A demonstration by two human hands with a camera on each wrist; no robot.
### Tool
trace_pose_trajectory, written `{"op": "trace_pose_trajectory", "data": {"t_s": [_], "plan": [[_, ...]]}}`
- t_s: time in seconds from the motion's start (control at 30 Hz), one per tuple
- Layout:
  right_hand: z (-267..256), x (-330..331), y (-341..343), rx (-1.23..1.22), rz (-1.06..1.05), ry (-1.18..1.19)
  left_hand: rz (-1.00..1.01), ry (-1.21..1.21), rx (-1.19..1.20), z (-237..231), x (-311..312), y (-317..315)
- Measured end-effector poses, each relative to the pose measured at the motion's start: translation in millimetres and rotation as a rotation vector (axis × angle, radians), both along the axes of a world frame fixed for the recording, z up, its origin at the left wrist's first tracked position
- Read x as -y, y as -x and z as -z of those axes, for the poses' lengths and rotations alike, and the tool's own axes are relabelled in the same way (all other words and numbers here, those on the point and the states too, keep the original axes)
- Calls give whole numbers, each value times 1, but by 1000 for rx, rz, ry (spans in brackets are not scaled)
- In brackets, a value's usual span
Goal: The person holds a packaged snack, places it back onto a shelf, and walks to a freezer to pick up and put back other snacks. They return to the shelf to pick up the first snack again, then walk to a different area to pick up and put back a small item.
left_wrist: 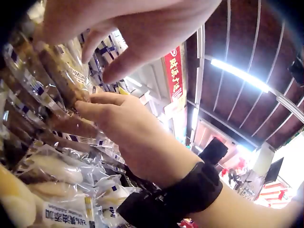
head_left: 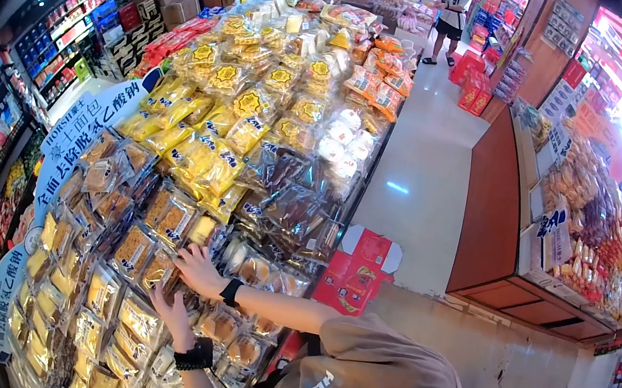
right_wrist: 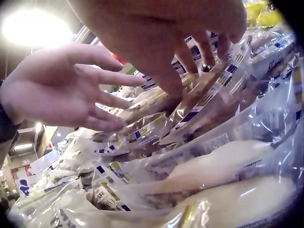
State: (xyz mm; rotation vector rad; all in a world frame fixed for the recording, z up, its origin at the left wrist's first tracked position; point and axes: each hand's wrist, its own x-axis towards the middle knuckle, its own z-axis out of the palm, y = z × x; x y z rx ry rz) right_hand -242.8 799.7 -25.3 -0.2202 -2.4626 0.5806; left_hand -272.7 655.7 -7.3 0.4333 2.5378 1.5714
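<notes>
The person's right hand [head_left: 200, 270], which I follow from far away, reaches over the clear plastic packages of brown bread [head_left: 133, 247]; its fingers are apart and the tips touch the packages, but whether they pinch one I cannot tell. The left hand [head_left: 172, 315] is just beside, with its fingers wide, and I see nothing held in it. These packages are under and around the two hands, in close rows, so that one partly covers another, and the hands themselves hide some from me. Beyond them lie the shiny yellow packages [head_left: 201, 160] and the dark brown packages [head_left: 293, 211]. Along the left edge stands the long white-and-blue printed sign [head_left: 74, 139]. On the right side, the flattened red cardboard box [head_left: 355, 274] is on the floor, and across the aisle there is the reddish-brown wooden counter [head_left: 492, 218]. A person in a white shirt [head_left: 453, 12] stands farther up the aisle.
</notes>
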Motion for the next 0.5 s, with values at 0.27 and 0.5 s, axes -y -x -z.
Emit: {"op": "trace_pose_trajectory", "data": {"t_s": [0.27, 0.5], "plan": [[-7, -1, 18, 175, 0, 115, 49, -249, 73, 29, 6, 28], [1, 9, 4, -17, 4, 78, -19, -2, -230, 25, 10, 10]]}}
